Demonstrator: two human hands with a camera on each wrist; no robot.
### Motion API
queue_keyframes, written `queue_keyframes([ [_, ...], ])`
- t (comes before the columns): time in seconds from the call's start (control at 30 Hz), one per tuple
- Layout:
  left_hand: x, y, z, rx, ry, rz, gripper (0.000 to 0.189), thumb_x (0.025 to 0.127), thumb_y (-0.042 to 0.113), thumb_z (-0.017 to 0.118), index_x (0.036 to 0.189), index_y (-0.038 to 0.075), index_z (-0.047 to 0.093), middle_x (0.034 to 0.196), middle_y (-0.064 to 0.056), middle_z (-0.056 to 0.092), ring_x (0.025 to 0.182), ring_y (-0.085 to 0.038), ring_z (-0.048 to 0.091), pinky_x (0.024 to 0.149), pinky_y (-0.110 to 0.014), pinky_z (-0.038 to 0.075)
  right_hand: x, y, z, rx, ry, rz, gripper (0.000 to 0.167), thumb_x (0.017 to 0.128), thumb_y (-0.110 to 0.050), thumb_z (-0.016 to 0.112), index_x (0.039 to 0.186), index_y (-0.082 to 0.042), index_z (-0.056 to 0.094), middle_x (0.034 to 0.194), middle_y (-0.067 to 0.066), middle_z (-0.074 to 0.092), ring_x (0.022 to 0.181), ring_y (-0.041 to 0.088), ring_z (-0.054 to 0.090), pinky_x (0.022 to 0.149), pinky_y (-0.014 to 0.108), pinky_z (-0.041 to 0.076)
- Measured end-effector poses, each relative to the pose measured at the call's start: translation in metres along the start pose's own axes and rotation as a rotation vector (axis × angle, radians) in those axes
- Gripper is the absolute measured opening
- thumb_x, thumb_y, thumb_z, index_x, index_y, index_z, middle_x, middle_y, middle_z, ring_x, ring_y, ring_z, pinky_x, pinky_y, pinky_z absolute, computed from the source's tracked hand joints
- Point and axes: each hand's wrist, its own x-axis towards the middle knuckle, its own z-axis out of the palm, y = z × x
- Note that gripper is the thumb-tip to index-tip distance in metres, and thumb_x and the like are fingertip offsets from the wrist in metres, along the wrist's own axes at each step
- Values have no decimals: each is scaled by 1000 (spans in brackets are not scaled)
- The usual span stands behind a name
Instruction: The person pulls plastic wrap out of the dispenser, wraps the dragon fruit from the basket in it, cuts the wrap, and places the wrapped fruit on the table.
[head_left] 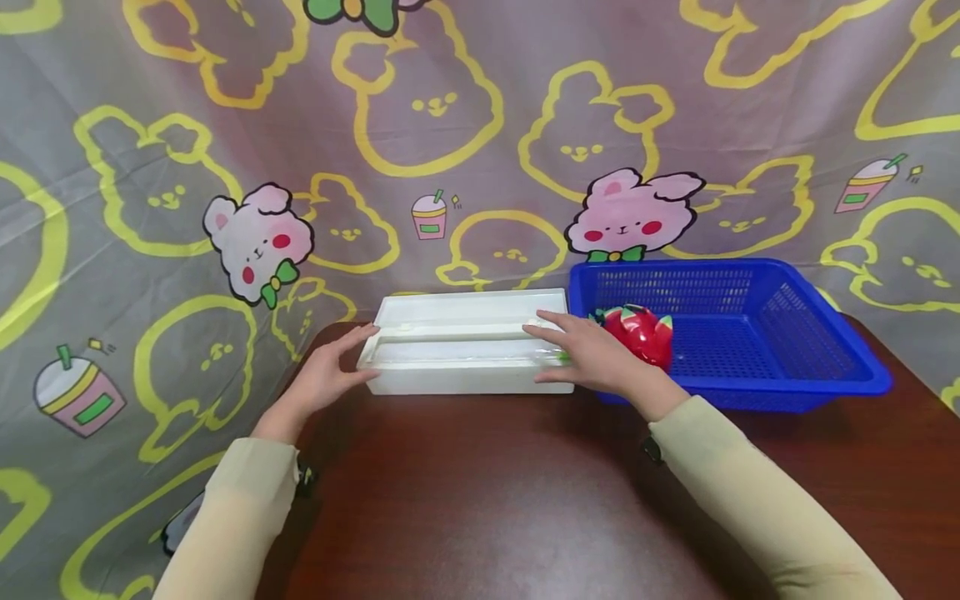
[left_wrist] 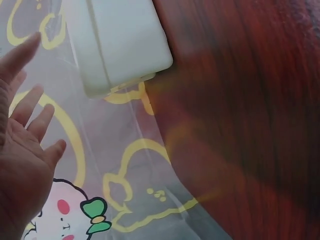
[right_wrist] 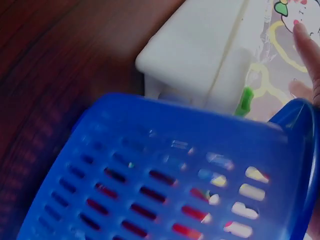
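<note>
A long white box (head_left: pixel 465 382), like a cling film dispenser, lies crosswise toward the back of the table with its lid raised at the rear. Clear film and a pale roll (head_left: pixel 465 351) show inside, with a bit of green (right_wrist: pixel 245 101) at the right end. My left hand (head_left: pixel 330 367) is at the box's left end, fingers spread and curved loosely; the left wrist view has the hand beside the box (left_wrist: pixel 125 42), holding nothing. Over the right end reaches my right hand (head_left: pixel 596 354), its fingers extended; in the right wrist view only some fingers (right_wrist: pixel 306 47) show.
Right of the box stands a blue perforated basket (head_left: pixel 750 384), close by the right wrist. A shiny red dragon fruit (head_left: pixel 641 335) with green tips lies in its left part. Behind the brown table (head_left: pixel 480 483) hangs a patterned cloth (head_left: pixel 480 108), which also runs along the left.
</note>
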Motion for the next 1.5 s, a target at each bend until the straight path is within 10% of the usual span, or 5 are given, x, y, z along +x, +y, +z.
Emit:
queue_keyframes([
  [0.97, 16, -13, 14, -105, -10, -118, 32, 85, 16, 76, 115, 3, 71, 113, -14, 69, 105, -30, 62, 86, -48, 51, 21, 0, 11, 102, 16, 128, 11, 86, -16, 75, 95, -10, 77, 91, 3, 72, 85, 21, 65, 79, 36, 53],
  [1.5, 19, -14, 14, -177, 31, -202, 27, 86, 19, 76, 106, 2, 75, 102, -12, 72, 94, -27, 66, 83, -45, 53, 25, -4, 10, 177, 51, 204, 12, 89, -15, 72, 98, -8, 76, 92, 4, 72, 88, 21, 66, 83, 36, 53],
])
